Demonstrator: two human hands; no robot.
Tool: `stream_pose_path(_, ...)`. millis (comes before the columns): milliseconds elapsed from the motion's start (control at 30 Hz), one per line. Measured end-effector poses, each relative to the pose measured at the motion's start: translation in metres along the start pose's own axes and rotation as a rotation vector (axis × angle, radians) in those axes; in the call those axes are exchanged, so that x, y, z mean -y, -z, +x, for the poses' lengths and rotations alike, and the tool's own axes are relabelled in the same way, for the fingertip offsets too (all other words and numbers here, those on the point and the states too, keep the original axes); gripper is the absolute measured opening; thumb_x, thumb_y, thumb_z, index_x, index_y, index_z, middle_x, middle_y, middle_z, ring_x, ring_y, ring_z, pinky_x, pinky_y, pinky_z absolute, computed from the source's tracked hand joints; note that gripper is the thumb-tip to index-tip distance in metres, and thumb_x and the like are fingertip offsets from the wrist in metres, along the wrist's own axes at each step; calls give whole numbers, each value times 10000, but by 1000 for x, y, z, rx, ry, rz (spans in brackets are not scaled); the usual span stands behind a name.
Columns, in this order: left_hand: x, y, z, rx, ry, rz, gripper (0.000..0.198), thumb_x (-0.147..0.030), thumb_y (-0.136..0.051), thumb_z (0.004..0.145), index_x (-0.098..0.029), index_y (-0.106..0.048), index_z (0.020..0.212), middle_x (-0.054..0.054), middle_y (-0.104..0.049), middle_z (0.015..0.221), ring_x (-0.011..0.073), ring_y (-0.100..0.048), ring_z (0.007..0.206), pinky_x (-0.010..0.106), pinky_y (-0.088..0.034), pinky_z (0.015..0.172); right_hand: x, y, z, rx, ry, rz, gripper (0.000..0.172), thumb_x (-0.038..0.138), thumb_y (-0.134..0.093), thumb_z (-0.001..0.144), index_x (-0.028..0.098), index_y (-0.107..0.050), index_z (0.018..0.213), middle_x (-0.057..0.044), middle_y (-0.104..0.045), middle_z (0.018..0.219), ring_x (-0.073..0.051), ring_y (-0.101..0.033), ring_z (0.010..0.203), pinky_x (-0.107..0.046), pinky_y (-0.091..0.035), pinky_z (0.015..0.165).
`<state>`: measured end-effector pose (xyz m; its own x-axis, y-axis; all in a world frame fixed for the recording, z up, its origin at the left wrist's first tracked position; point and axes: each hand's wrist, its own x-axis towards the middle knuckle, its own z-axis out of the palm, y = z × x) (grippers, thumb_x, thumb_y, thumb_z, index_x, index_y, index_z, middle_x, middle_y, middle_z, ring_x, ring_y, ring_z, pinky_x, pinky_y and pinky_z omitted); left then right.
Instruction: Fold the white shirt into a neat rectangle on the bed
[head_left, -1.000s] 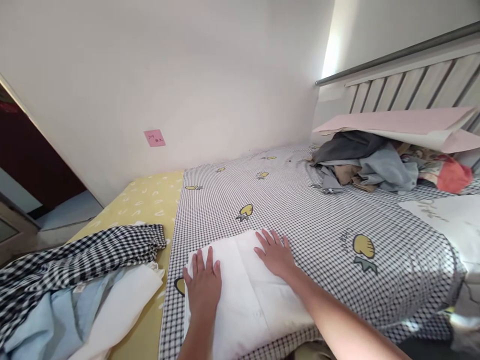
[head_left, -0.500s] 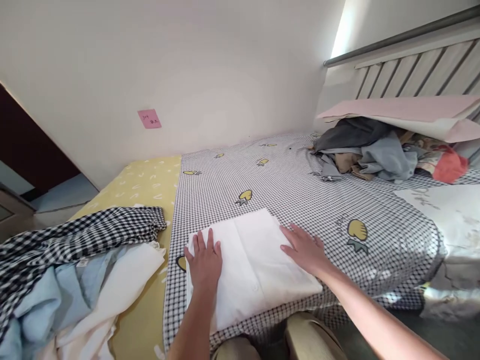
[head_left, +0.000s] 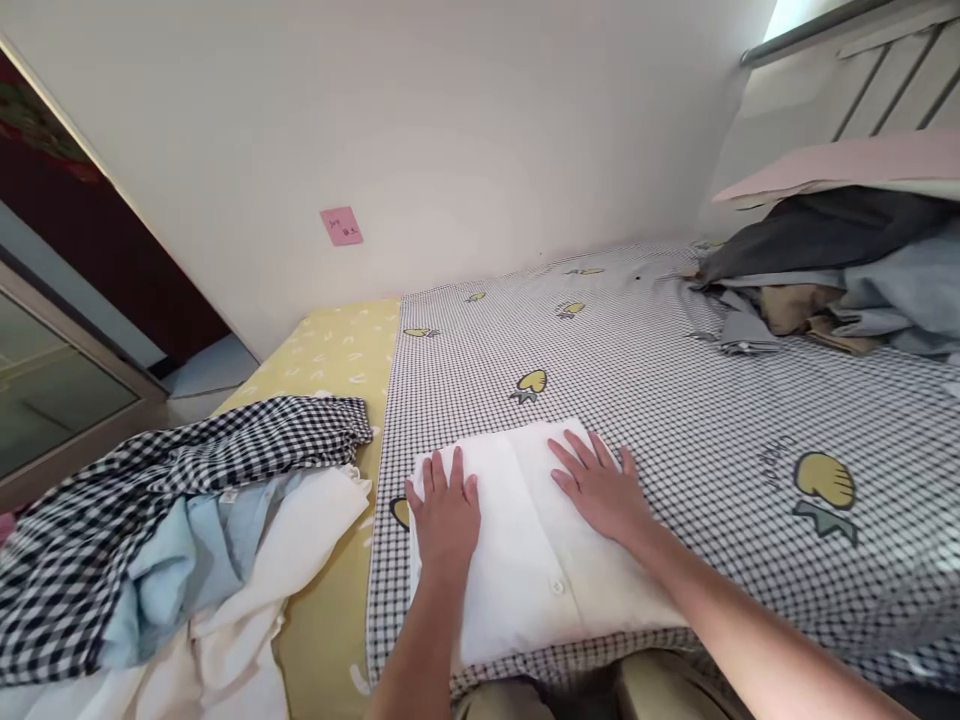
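Note:
A white buttoned shirt, folded into a flat rectangle, lies on the checked bedsheet near the bed's front edge. My left hand rests flat on its left side, fingers spread and pointing away from me. On the upper right part of the shirt lies my right hand, also flat with the fingers apart. One small button shows near the lower middle of the cloth. Neither hand grips anything.
Left of the shirt, a black-and-white checked garment lies over light blue and cream clothes on a yellow cloth. A heap of dark and grey clothes sits at the right beneath pink sheets. The wall stands behind.
The view has turned left, so the bed and clothes appear further right. My right hand has shifted inward from the shirt's right edge onto its top; my left hand stays on the left side.

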<state>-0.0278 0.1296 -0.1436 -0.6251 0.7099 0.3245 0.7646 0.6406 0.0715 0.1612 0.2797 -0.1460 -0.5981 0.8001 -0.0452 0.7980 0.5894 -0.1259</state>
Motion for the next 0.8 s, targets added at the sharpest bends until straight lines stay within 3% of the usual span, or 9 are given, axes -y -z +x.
stream_pose_path(267, 13, 7, -11, 23, -15, -34, 513, -361, -335, 1054, -292, -417, 1556, 63, -432, 1628, 266, -358, 1529, 592, -304, 1246, -5, -9, 1, -72, 21, 24, 616, 585, -139, 1044, 424, -278, 1622, 67, -217, 1723, -324, -151, 1585, -704, -123, 1235)
stream_pose_path(600, 70, 19, -43, 29, 184, 24, 539, -410, -317, 1040, -256, -468, 1534, 85, -441, 1623, 304, -392, 1500, 589, -312, 1232, -6, -16, 4, -100, 26, 21, 621, 577, -155, 1033, 426, -284, 1621, 68, -237, 1718, -327, -160, 1582, -690, -135, 1235)
stream_pose_path(800, 71, 23, -46, 63, 210, 57, 546, -433, -312, 1039, -271, -461, 1539, 73, -417, 1639, 328, -402, 1489, 599, -309, 1226, -4, -13, 4, -97, 29, 39, 626, 582, -144, 1037, 411, -297, 1620, 43, -232, 1723, -332, -156, 1581, -696, -127, 1229)
